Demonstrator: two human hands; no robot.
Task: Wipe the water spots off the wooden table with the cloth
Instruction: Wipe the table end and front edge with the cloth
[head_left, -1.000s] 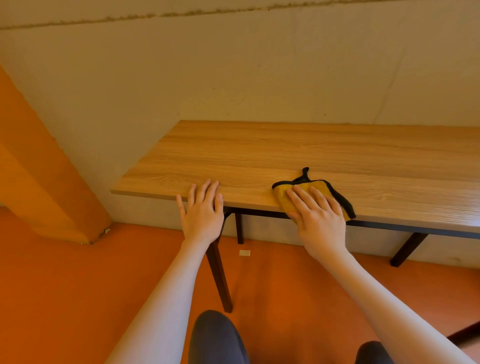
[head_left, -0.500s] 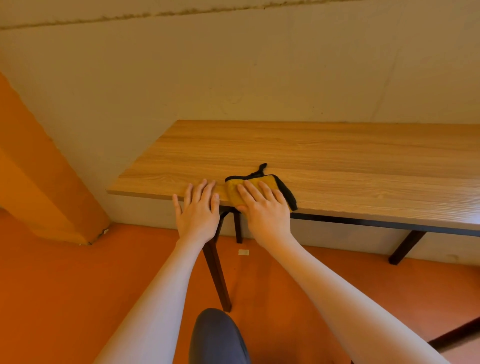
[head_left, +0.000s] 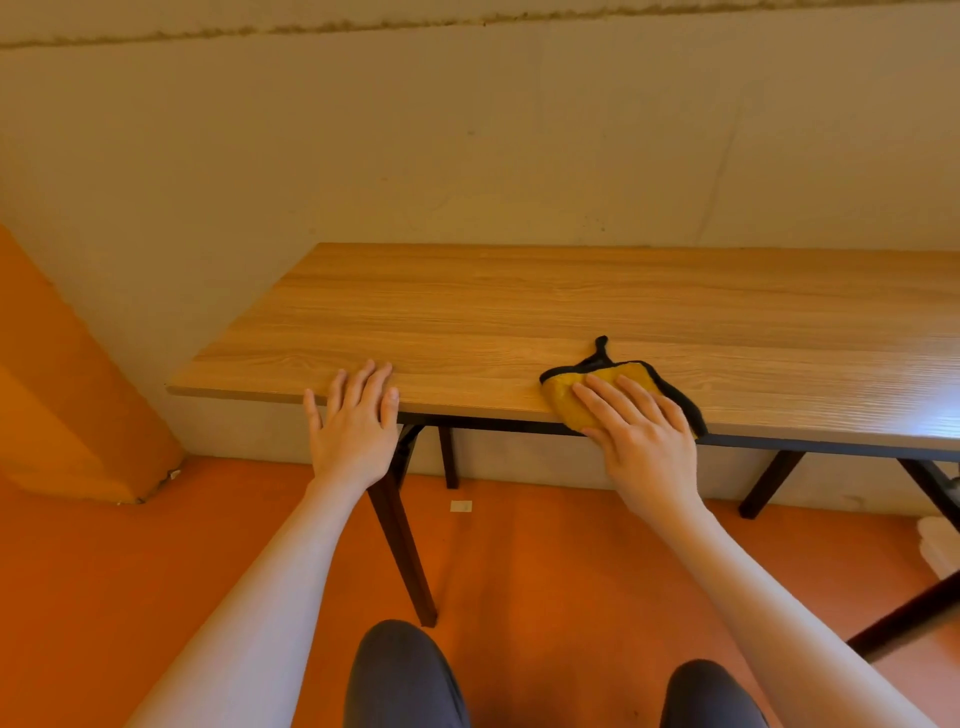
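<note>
Right grip (head_left: 641, 436): flat, fingers straight, pressing the yellow cloth (head_left: 592, 397) beneath it.
Left grip (head_left: 356, 421): flat, open, resting on the wooden worktop (head_left: 519, 312) edge.

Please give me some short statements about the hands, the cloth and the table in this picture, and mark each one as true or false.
1. The right hand presses flat on the yellow cloth. True.
2. The left hand holds the cloth. False: it rests flat on the wooden table, apart from the cloth.
3. The cloth lies near the front edge of the table. True.
4. The cloth lies in the middle of the floor. False: it is on the tabletop.
5. The cloth has a black border. True.
6. The fingers of the right hand are curled into a fist. False: they are straight on the cloth.
</note>
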